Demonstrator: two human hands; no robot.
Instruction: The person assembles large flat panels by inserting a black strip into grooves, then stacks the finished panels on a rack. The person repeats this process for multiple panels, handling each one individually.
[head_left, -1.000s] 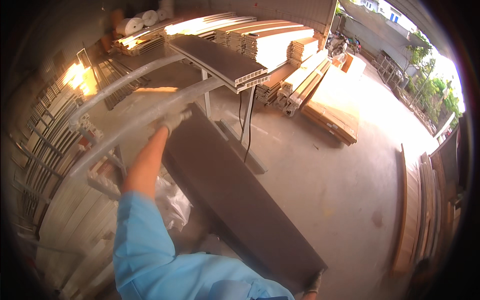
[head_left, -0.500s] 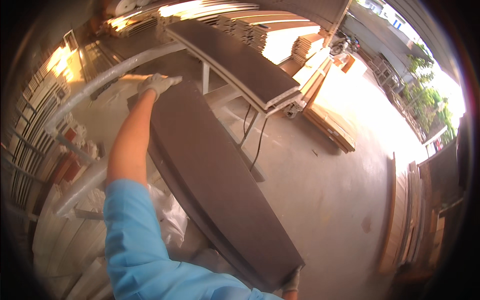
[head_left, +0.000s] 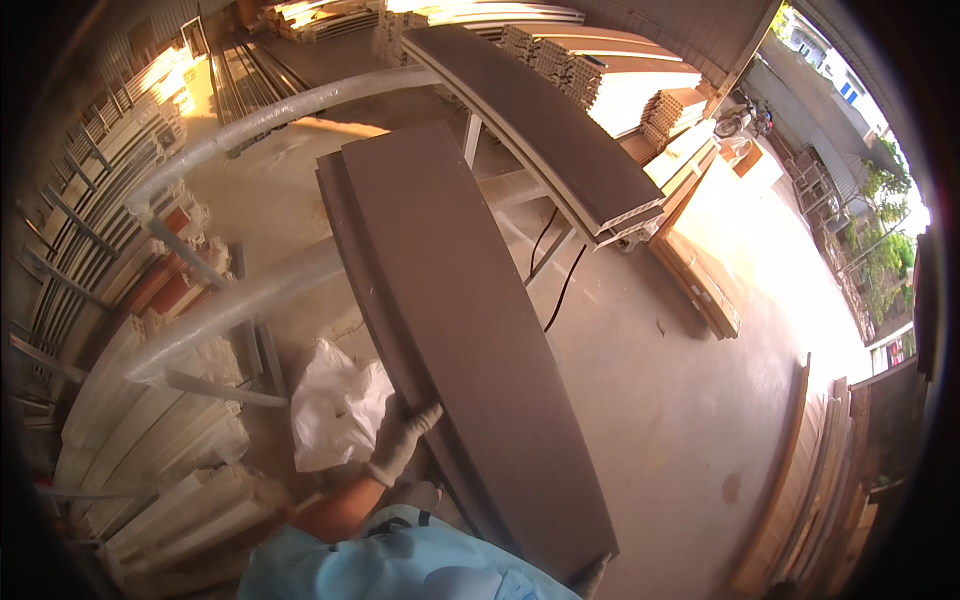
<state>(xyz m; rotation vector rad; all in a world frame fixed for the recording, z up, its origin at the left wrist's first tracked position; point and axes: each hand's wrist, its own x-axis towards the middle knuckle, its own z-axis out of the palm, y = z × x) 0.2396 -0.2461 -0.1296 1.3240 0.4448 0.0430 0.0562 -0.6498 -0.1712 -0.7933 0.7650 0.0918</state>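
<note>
A long dark brown board [head_left: 470, 300] stretches from the middle of the view down toward me. Along its left side shows the edge of another brown board [head_left: 372, 300] beneath it, slightly offset. My left hand [head_left: 405, 445], in a pale glove, is at the left edge of the boards near my body, its fingers curled over that edge. At the near right corner my right hand [head_left: 594, 574], also gloved, grips the upper board's end; most of it is hidden by the board and the picture's lower rim.
Plastic-wrapped rack bars [head_left: 250, 300] pass to the left of the boards. Another dark board [head_left: 530, 120] lies on a metal stand beyond. A white plastic bag [head_left: 338, 405] sits on the floor. Stacked panels [head_left: 640, 90] stand at the back, long planks [head_left: 790, 470] at the right.
My left hand has come from the boards' far end back to the near part of their left edge. My right hand stays at the near corner. The view has shifted.
</note>
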